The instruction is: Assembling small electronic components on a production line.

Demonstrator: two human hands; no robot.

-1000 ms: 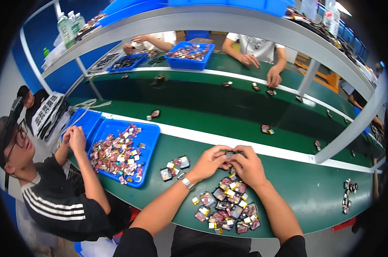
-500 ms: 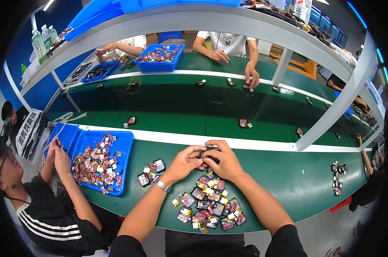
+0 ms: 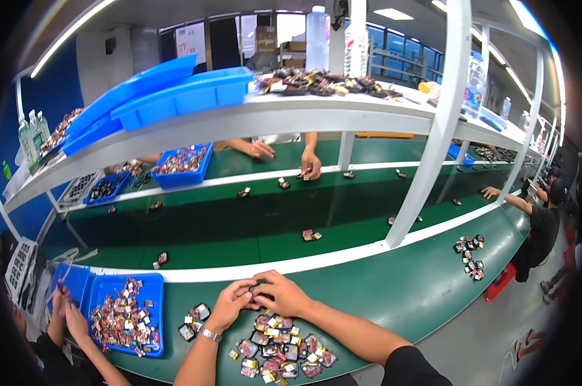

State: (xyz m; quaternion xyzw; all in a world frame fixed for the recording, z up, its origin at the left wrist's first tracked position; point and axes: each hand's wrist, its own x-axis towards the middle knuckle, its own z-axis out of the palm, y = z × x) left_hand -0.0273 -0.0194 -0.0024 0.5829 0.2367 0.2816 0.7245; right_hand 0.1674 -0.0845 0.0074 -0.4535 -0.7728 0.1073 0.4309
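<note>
My left hand [image 3: 232, 305] and my right hand [image 3: 281, 296] meet above the green worktop, closed at the fingertips around a small dark piece [image 3: 252, 291]. The fingers cover most of it, so its exact kind cannot be made out. Just below my hands lies a heap of small black-cased electronic assemblies [image 3: 290, 351] with red circuit boards and white-and-yellow battery-like blocks. To the left of my left wrist sits a smaller cluster of the same assemblies [image 3: 188, 329].
A blue tray [image 3: 160, 315] of red-and-white electronic parts stands at the left, beside a co-worker's hands [image 3: 74, 315]. Ahead, a green conveyor belt [image 3: 207, 238] carries scattered assemblies. White shelf posts [image 3: 426, 148] rise beyond the worktop. More assemblies [image 3: 469, 256] lie to the right.
The view has tilted up and turned right, so the shelf top shows and my hands appear lower and further left. Both hands still grip the small dark piece.
</note>
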